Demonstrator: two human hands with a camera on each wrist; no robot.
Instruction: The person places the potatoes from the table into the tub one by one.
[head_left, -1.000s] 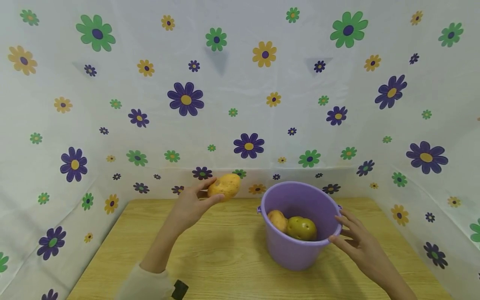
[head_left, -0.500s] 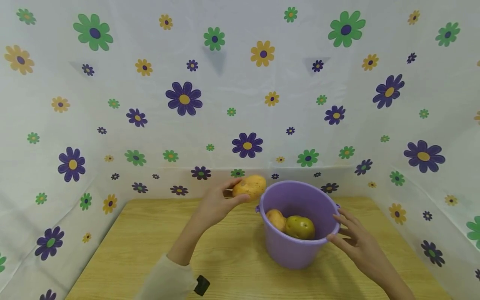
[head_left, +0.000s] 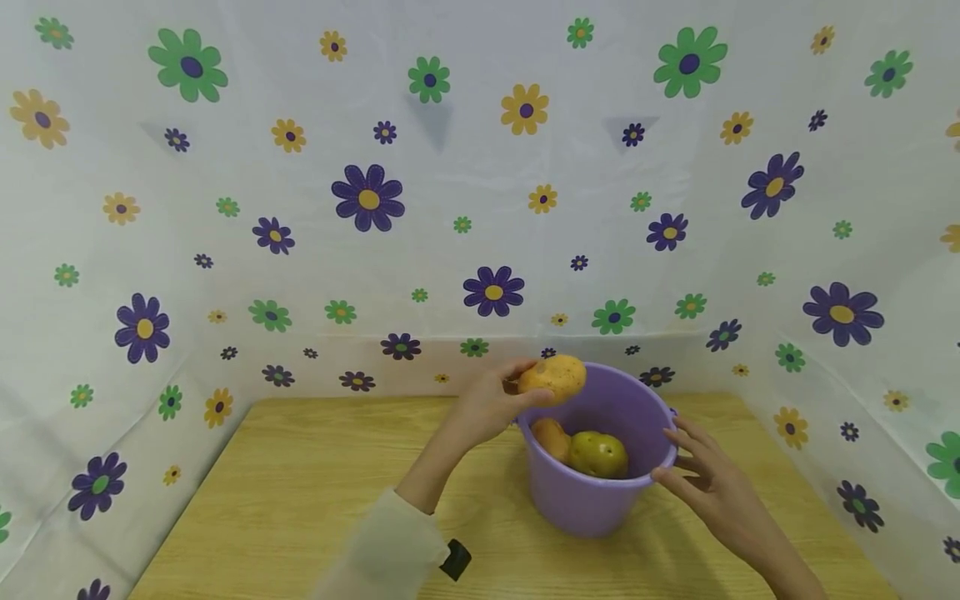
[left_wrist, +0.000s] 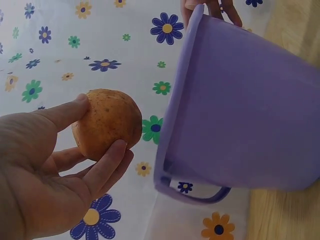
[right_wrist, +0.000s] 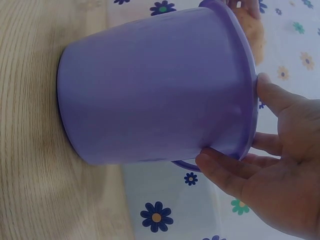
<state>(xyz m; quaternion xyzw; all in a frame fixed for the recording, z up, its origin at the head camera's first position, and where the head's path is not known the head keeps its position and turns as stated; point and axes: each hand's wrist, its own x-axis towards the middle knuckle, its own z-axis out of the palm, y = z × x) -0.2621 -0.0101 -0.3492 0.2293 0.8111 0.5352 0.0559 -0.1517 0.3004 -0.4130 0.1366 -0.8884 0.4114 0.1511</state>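
Note:
A yellow-brown potato [head_left: 553,379] is pinched between the thumb and fingers of my left hand [head_left: 486,410], over the left rim of a purple bucket [head_left: 585,510]. The left wrist view shows this potato [left_wrist: 107,122] from the palm side, apart from the bucket wall [left_wrist: 240,110]. Inside the bucket lie a brownish potato [head_left: 551,439] and a greener, shiny one [head_left: 598,455]. My right hand [head_left: 716,485] holds the bucket at its right rim, thumb and fingers spread along the edge. In the right wrist view, fingertips [right_wrist: 210,159] touch the outer wall.
The bucket stands on a wood-grain table [head_left: 322,492]. A white sheet with printed flowers [head_left: 465,167] encloses the back and both sides. A small black object [head_left: 454,560] sits at the left sleeve [head_left: 397,542]. The bucket's handle [left_wrist: 200,199] hangs at its side.
My left hand has carried the potato rightward, from beside the bucket to above its left rim. My right hand and the bucket have stayed nearly in place.

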